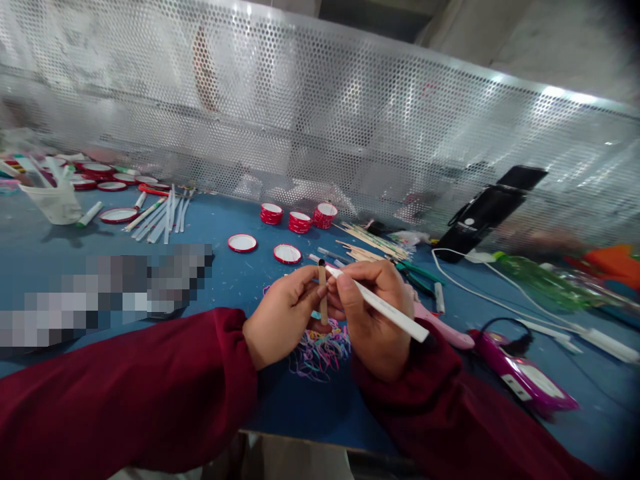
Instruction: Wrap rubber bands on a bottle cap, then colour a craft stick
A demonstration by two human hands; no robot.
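A flat wooden craft stick (323,303) stands roughly upright between the thumb and fingers of my left hand (280,310). Its top end looks dark. My right hand (380,320) is closed around a white marker pen (390,312), whose tip meets or nearly meets the upper part of the stick. Fingers hide part of both things. Below my hands lies a loose pile of colourful elastic bands (320,353). Just beyond them are two red-rimmed white discs (287,253), lying flat.
Stacked red-rimmed discs (299,222) stand farther back. Wooden sticks (370,241), green-handled pliers (417,277), a pink tool (447,331), a purple device (530,380) and a white cable lie rightward. Leftward are translucent glue sticks (160,220) and a white cup (53,203). A perforated metal screen (300,100) rises behind.
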